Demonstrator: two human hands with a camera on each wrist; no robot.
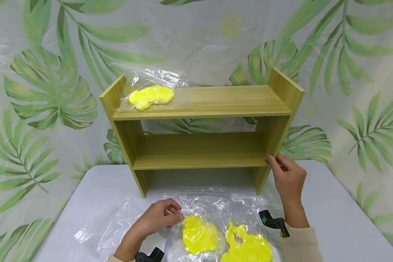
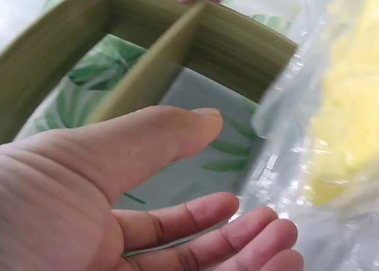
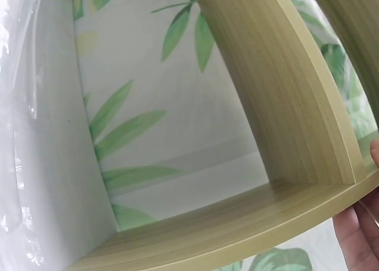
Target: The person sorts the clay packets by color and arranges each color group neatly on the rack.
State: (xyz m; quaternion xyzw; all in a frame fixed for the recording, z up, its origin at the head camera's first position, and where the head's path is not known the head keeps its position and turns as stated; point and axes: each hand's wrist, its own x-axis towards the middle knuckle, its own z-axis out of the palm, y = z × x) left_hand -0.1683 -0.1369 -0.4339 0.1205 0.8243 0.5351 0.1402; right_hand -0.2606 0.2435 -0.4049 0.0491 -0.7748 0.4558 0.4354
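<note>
A two-tier wooden shelf (image 1: pixel 199 151) stands on the white table, its boards bare-grained and light brown. My right hand (image 1: pixel 289 178) pinches the front edge of its right side panel between thumb and fingers; in the right wrist view the fingers (image 3: pixel 355 235) show behind the panel. The left hand (image 1: pixel 162 216) hovers with loosely bent fingers by a clear zip bag holding a flattened yellow clay-like lump (image 1: pixel 199 234). The left wrist view shows nothing between that thumb and fingers. Another bagged yellow lump (image 1: pixel 247 243) lies beside it, ragged at its edge.
On the left of the shelf's top board sits a clear bag with a yellow lump (image 1: pixel 152 96). Crumpled clear plastic (image 1: pixel 118 229) covers the front left of the table (image 1: pixel 327 218). Behind hangs a leaf-patterned cloth (image 1: pixel 203 43).
</note>
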